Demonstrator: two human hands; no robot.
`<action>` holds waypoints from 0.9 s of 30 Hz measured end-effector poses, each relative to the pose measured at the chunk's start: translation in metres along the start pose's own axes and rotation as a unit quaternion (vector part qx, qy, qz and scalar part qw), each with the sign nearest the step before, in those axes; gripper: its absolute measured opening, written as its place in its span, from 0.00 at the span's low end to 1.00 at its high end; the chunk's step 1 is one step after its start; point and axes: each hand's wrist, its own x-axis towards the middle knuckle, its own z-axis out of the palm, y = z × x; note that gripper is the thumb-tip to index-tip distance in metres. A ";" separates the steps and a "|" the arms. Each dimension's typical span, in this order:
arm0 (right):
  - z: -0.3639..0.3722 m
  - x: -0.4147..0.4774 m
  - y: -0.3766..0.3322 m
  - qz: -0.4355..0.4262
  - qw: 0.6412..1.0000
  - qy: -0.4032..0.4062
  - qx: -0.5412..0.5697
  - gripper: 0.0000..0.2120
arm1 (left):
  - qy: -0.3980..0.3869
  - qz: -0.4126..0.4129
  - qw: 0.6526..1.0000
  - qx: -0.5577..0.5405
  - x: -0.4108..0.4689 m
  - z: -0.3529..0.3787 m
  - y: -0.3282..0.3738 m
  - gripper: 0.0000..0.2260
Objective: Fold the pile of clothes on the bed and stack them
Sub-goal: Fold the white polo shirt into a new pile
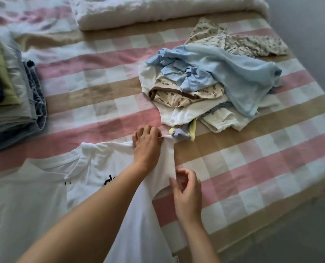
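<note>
White T-shirt [93,168] lies flat on the checked bed [252,158], near left. My left hand [147,147] grips the sleeve's far edge, fingers curled; my right hand [188,186] pinches its near edge. Unfolded pile [224,80] far right, folded stack [15,95] far left.

The T-shirt [93,164] lies spread on the bed [252,168] directly in front of you, its sleeve reaching out to the right. Your left hand [146,143] sits on the sleeve's far edge and your right hand [187,188] on its near edge. Behind and to the right lies the pile of clothes [214,82], with a small garment [184,130] between it and the sleeve. The stack of folded clothes [11,95] stands at the far left, and a rolled quilt [158,10] lies across the bed behind everything.
</note>
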 end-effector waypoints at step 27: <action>0.108 -0.058 -0.112 -0.245 0.950 -0.165 -0.099 0.07 | 0.166 -0.138 0.971 -0.100 -0.113 -0.164 -0.151 0.07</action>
